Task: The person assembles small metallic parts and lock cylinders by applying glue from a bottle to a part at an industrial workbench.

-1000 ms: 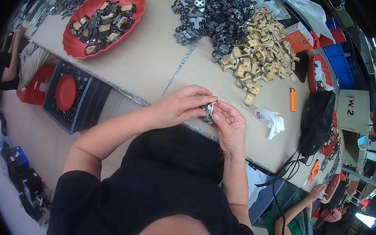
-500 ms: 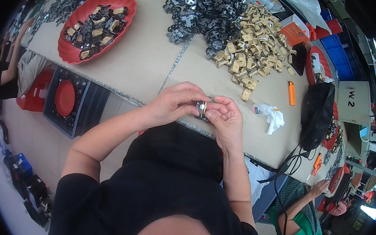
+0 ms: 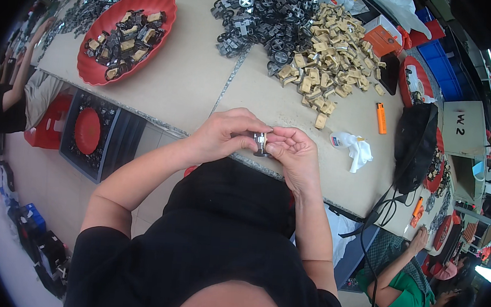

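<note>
Left hand [image 3: 224, 133]: thumb and fingers pinching one side of the small part, fingers curled over its top
Right hand [image 3: 298, 155]: thumb and fingertips pinching the other side
Small part [image 3: 260, 143]: between the two hands, just above the table's near edge; shiny silver face, dark lower end; mostly covered by fingers, its full shape hard to make out
Table [image 3: 191, 71]: pale, smooth top with a speckled edge and seam
Tan pieces [image 3: 333, 62]: matt, blocky, heaped beyond the right hand
Black-and-silver parts [image 3: 262, 19]: glossy, tangled, some with spoked wheels; heap cut off at the top
Bottle [image 3: 337, 140]: partly hidden by a crumpled white tissue [image 3: 361, 156]
Red bowl [image 3: 168, 4]: scalloped rim, holding black-and-tan assemblies
</note>
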A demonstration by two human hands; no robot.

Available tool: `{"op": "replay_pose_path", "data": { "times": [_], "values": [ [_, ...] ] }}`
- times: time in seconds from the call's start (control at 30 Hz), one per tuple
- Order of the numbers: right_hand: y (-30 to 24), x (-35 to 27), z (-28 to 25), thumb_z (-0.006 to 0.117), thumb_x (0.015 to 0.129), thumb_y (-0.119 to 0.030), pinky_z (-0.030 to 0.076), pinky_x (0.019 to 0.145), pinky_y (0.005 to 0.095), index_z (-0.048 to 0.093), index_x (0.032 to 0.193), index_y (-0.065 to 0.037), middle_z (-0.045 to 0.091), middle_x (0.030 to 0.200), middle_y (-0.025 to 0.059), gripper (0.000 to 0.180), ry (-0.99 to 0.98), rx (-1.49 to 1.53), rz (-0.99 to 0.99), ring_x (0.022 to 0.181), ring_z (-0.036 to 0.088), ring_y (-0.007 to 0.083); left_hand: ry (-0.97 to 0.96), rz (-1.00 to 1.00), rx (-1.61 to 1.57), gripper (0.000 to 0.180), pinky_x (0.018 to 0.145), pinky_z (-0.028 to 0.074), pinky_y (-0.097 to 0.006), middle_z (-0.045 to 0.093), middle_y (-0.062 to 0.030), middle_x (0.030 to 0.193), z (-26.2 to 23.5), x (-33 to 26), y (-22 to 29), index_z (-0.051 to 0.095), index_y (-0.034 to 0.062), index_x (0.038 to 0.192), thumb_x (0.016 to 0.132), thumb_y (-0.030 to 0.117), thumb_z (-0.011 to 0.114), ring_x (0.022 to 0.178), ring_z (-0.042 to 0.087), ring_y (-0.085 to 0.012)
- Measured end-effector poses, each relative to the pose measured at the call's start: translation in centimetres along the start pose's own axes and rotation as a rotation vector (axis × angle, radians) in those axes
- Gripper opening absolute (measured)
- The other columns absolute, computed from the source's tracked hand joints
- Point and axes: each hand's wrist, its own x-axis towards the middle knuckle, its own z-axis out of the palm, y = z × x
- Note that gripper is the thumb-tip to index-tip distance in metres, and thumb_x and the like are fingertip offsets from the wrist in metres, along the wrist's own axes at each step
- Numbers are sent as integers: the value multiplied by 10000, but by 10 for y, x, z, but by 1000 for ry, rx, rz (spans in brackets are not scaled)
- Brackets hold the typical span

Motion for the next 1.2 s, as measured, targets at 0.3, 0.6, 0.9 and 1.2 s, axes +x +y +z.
{"op": "replay_pose_path", "data": {
  "times": [0.3,0.6,0.9,1.2],
  "values": [
    [3,-5,8,620,720,44,454,769,250,522,995,41,575,946,100,292,49,20,-33,882,555,137,33,11,154,362,703,468,-217,465,-45,920,-2,4,2,584,65,1025,680,-23,654,826,519,-122],
    [14,-8,8,630,671,78,415,850,268,522,983,52,523,1033,107,331,-61,-296,-256,956,513,149,-50,23,202,329,651,451,-282,464,-67,874,-9,4,-1,552,75,1010,700,91,663,793,528,-191],
    [17,-5,9,631,660,37,443,720,258,553,935,15,566,938,83,287,-6,-449,-374,828,538,140,-332,341,832,274,676,453,-326,526,-56,935,-27,26,25,547,72,885,677,222,643,814,545,-235],
    [12,-6,12,635,655,2,437,660,250,556,898,2,566,881,81,256,15,-688,-441,725,524,149,-330,344,666,285,703,434,-331,570,-60,851,-30,24,10,548,48,855,654,219,653,802,550,-245]
  ]
}}
